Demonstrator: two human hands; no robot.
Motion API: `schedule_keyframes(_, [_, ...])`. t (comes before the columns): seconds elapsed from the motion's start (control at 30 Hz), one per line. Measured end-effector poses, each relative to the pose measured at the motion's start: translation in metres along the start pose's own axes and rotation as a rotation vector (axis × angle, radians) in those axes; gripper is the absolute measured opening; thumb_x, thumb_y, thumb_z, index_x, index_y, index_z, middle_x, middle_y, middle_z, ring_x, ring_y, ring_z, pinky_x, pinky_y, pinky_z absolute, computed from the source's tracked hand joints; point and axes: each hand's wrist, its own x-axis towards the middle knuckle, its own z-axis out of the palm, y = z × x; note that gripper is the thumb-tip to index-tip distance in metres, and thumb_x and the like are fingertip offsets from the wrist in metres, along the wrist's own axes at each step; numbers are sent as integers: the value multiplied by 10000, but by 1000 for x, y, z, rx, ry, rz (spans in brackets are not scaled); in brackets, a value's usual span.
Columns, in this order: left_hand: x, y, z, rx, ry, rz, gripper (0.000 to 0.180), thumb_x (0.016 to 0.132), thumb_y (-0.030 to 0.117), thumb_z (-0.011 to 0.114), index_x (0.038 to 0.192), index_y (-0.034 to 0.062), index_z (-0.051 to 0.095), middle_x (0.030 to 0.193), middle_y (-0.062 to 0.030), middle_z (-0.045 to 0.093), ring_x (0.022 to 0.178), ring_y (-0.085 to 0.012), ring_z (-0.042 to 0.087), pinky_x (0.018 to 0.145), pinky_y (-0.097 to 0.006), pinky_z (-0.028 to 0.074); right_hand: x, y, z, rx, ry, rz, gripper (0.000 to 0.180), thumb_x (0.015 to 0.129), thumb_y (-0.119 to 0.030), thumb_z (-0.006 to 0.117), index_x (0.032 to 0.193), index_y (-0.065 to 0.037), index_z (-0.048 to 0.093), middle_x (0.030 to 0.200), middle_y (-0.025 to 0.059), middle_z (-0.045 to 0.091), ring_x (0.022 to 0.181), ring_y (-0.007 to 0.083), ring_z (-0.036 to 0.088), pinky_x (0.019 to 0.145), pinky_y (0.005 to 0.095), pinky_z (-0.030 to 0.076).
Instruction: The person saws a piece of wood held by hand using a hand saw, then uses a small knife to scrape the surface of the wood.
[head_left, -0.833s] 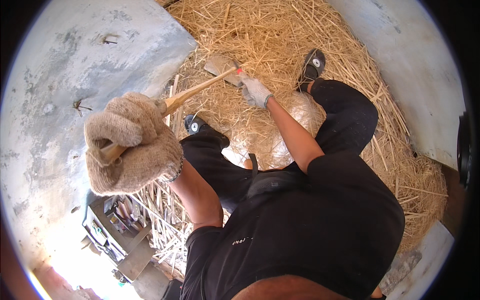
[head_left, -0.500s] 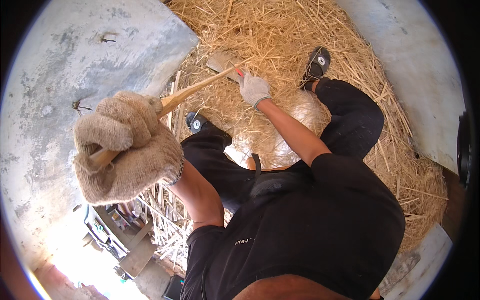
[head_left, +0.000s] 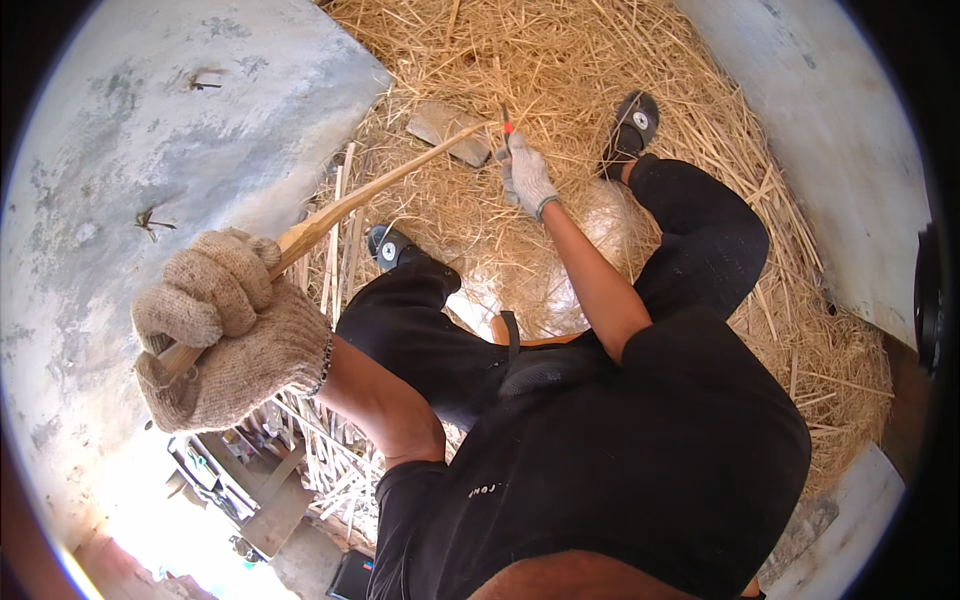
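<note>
On straw (head_left: 480, 215) spread over a concrete floor (head_left: 130, 150), the left hand (head_left: 225, 325) fists tight round a stick (head_left: 380, 185) running toward 1 o'clock, where the right hand (head_left: 525, 180) clasps a red-tipped tool (head_left: 507, 125) against its far end, apparently bracing it.

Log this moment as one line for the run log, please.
left hand: gloved, fingers gripping wooden stick | right hand: gloved, at stick's far end with a red-tipped tool | flat stone under stick tip | straw pile underfoot
</note>
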Motion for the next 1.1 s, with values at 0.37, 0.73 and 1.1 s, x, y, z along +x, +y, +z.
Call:
schedule_keyframes(0.37, [9,-6,5,-66,-207,16,375,840,359,500,533,190,365,436,-16,355,398,-133,341,369,-304,281,85,122,-53,-836,-36,22,574,1066,-508,238,1269,-79,560,974,242,706,946,410,655,859,540,495])
schedule_keyframes(0.73, [-4,8,-43,101,67,117,450,917,439,427,592,128,448,464,-63,378,406,-192,377,447,-407,429,-47,-10,52,-910,-39,-447,575,1049,-477,333,1327,-46,594,954,287,690,927,476,672,810,516,550])
schedule_keyframes(1.1, [3,1,-43,39,29,143,536,952,500,403,719,83,645,487,-74,422,404,-201,396,387,-399,390,12,52,6,-772,-99,97,735,1006,-645,318,1175,-8,644,1076,272,665,1075,404,626,919,465,476])
